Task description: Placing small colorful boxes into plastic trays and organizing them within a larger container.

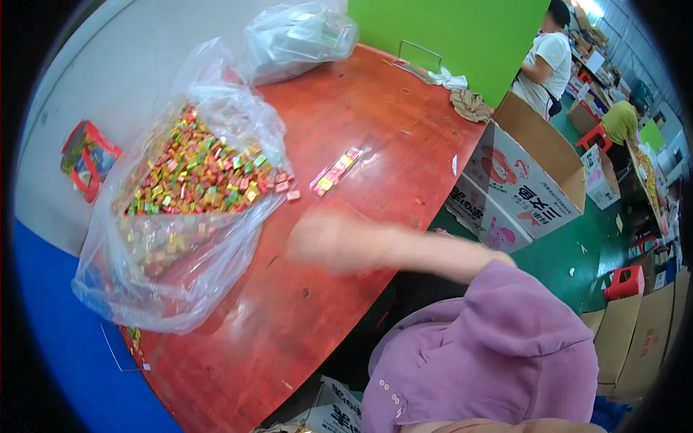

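Observation:
My right hand reaches left across the red table on a bare forearm with a purple sleeve. It is blurred by motion, so its fingers cannot be made out. It hovers just right of a large clear plastic bag that lies open and is full of small colourful wrapped candies. A few loose candies lie at the bag's mouth. A narrow clear strip packed with candies lies on the table just beyond the hand. My left hand is out of view.
A second clear bag lies at the table's far end by a green board. A crumpled cloth sits near the right edge. An open cardboard box stands on the green floor. A red packet lies far left. Two people work at the back right.

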The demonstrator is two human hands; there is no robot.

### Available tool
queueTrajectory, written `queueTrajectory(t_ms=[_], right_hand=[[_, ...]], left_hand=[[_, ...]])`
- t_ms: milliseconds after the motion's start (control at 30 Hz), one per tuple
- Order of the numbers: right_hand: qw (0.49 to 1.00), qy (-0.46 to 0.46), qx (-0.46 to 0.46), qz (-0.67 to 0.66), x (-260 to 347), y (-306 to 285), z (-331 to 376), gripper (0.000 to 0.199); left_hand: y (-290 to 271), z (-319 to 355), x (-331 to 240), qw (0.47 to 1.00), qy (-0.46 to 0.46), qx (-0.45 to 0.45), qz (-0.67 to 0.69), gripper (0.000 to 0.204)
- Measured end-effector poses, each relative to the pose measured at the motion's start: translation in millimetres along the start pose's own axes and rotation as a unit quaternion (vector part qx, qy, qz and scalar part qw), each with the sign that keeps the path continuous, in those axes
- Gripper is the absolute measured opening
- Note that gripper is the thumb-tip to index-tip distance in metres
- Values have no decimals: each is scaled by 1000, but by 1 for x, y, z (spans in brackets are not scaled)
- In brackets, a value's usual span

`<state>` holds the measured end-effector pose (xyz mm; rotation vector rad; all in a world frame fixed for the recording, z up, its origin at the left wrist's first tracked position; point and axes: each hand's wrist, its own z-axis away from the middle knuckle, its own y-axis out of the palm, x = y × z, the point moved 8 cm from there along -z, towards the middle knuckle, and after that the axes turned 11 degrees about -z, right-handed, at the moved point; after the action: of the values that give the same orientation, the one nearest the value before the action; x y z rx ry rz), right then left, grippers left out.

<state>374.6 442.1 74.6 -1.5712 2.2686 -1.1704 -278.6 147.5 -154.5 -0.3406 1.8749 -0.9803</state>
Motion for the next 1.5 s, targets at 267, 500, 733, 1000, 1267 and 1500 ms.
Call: queueTrajectory(t_ms=[267,500,733,1000,1267,1500], right_hand=[[843,417,-84,328,-321,-299,177,43],[746,558,-13,364,-403,-321,203,46],[775,427,107,454,-404,-297,193,31],[869,333,129,343,-307,-267,172,17],[742,500,-32,-447,-123,-129,149,15],[678,502,-45,-535,-59,-65,155,21]], left_hand=[[-78,87,-75,977,-2,-172,-128,46],[-63,190,-345,972,73,-214,-58,47],[-21,220,-442,973,94,-131,167,56],[79,289,-565,927,203,80,304,36],[181,427,-617,663,127,597,433,50],[161,428,-582,563,139,638,506,52]])
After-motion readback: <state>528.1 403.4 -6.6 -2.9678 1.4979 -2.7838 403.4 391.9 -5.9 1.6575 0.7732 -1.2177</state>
